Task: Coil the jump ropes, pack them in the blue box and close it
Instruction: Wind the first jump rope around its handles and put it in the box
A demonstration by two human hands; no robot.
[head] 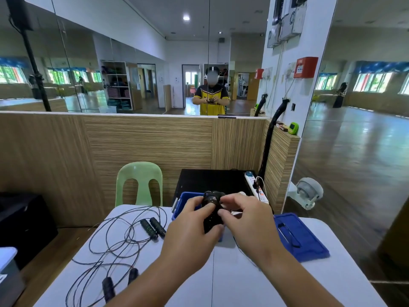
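Observation:
Both hands hold a black coiled jump rope (212, 201) with its handles bunched together, raised just above the blue box (184, 201) at the table's far edge. My left hand (194, 220) grips the bundle from the left, and my right hand (241, 214) pinches it from the right. The box is mostly hidden behind my hands. Its blue lid (298, 235) lies flat to the right. Two uncoiled ropes sprawl on the left: one with black handles (152, 228) side by side, another with handles (108, 289) near the front edge.
The white table (232, 280) has a seam down its middle. A green plastic chair (139, 185) stands behind it, beside a black cabinet (210, 180) carrying a power strip (257, 189). A wood-panelled partition and mirror rise beyond. A fan (307, 191) sits at the right.

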